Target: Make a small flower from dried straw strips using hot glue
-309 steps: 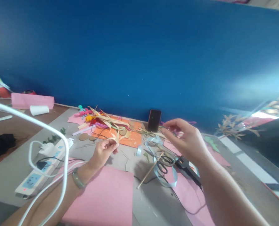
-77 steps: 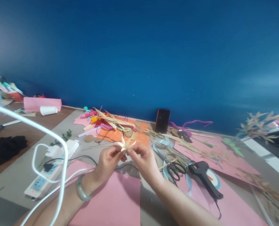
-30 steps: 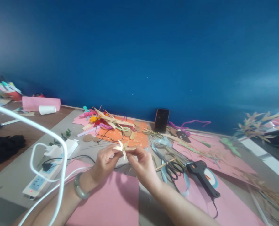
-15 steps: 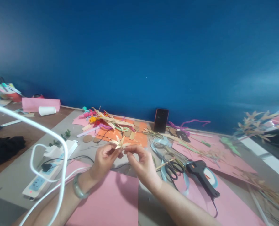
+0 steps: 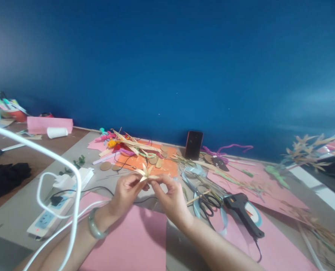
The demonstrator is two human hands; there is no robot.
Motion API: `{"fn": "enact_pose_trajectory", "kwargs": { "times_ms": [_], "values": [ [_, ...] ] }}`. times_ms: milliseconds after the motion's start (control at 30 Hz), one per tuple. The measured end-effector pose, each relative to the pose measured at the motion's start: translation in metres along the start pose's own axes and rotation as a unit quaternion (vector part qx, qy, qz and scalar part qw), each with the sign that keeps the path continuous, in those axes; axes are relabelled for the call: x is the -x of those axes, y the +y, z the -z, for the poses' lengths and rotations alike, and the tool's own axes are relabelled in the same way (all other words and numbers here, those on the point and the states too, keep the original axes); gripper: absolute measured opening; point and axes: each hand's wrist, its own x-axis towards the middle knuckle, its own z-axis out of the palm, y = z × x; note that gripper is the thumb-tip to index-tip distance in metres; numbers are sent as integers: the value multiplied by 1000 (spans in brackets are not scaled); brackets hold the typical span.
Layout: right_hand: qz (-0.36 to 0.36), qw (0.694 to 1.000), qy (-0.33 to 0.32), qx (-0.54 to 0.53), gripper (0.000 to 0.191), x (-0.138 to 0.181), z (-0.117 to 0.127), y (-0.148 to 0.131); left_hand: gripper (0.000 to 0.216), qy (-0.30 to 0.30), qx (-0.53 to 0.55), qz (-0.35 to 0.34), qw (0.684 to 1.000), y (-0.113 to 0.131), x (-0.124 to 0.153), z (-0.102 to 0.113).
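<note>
A pale straw-coloured flower (image 5: 145, 172) with pointed petals is held up between my two hands, above the table. My left hand (image 5: 128, 189) pinches it from the left, thumb and fingers meeting below the petals. From the right, my right hand (image 5: 169, 194) grips the end of a petal between thumb and forefinger. The fingertips of both hands nearly touch, and the flower's base is hidden behind them. Below my hands lies a pink sheet of paper (image 5: 130, 241).
To the right lie black scissors (image 5: 209, 203), a black glue gun (image 5: 243, 210) and a roll of tape (image 5: 253, 213). A phone (image 5: 194, 145) leans upright at the wall. Dried strips (image 5: 136, 142) lie behind my hands. At left, a power strip (image 5: 47, 220) sits under a white cable (image 5: 77, 195).
The flower has turned and tilted slightly between my fingers, and its right petal now lies flatter along my right fingertips. Both hands stay in nearly the same place.
</note>
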Motion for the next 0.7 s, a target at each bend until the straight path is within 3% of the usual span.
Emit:
{"fn": "enact_pose_trajectory", "kwargs": {
  "times_ms": [333,467,600,700],
  "values": [
    [-24,999,-37,-11,22,-1,1,0,27,-17,-14,-16,1000,1,0,1],
    [-26,998,-53,-25,18,-2,2,1,25,-11,15,22,1000,1,-2,1],
    [-32,999,17,-23,8,0,2,2,22,28,79,103,991,1,-8,3],
    [-37,998,45,-18,5,0,3,3,20,38,115,116,986,0,-12,4]
  ]
}}
